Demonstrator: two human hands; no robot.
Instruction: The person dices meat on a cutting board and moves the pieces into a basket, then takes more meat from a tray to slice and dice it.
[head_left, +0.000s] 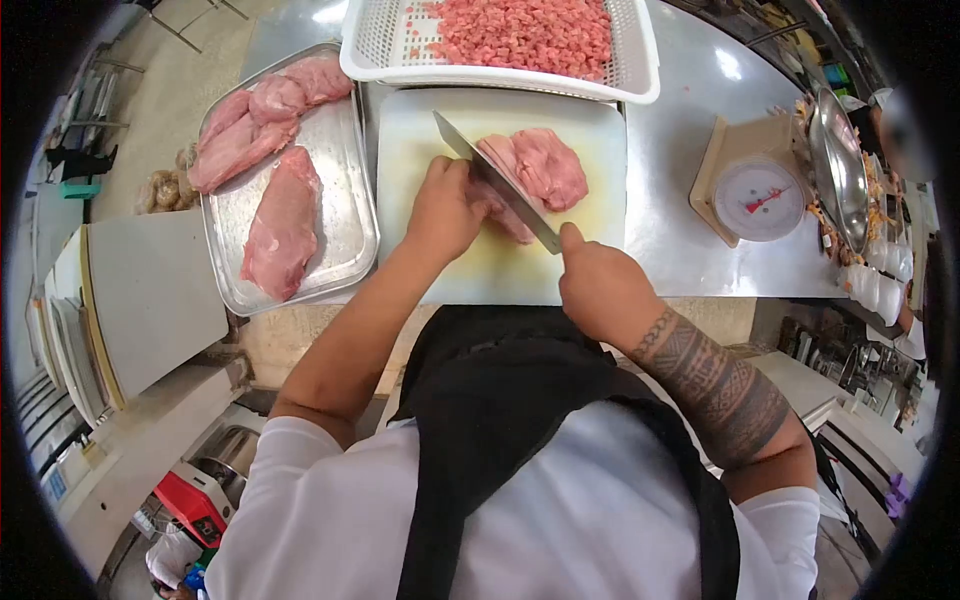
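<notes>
My right hand (607,290) is wrapped round the handle of a wide-bladed kitchen knife (497,182). Its blade runs diagonally up and left across raw pink meat on a white cutting board (420,120). Left of the blade, my left hand (447,210) presses curled fingers on a piece of meat (507,218), partly hidden under hand and blade. On the blade's other side lies a larger chunk of meat (545,168), with a thin slab at its left edge. The board's surface is wet and yellowish around the meat.
A metal tray (340,210) with several large raw meat pieces (283,225) stands left of the board. Behind it, a white perforated basket (500,85) holds diced meat (530,35). A dial scale (757,200) with a metal pan (838,165) sits at right on the steel table (665,170).
</notes>
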